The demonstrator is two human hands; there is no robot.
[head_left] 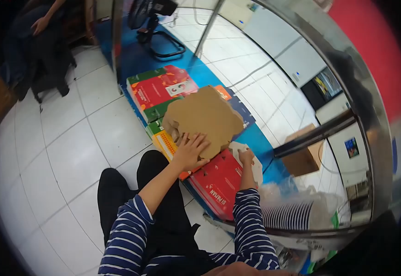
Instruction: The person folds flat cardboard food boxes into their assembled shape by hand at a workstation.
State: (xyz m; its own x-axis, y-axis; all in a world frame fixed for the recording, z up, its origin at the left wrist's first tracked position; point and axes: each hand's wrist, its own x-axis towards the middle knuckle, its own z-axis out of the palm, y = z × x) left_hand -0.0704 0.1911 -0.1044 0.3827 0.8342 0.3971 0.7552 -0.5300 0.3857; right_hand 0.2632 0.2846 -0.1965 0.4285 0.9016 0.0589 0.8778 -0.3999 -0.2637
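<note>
A flat brown cardboard piece (202, 115) with ragged, cut edges lies on top of several printed flat boxes. My left hand (192, 149) rests on its near edge, fingers spread and palm down. To the right, my right hand (245, 157) is closed at an off-white piece of card (255, 171) with an uneven outline, which lies partly over a red box stack (216, 184) lettered "SI PAMAN". Left of the brown piece is a red and green printed box (156, 87). A yellow and orange printed piece (165, 144) shows beneath it, and a dark blue one (242, 109) sticks out behind.
The blue bench (193, 69) has metal frame posts around it. A black fan (156, 32) stands at its far end. Stacked cups (287, 216) in plastic lie to the right, near a cardboard box (301, 158). Another person's hand (39, 26) shows at the upper left.
</note>
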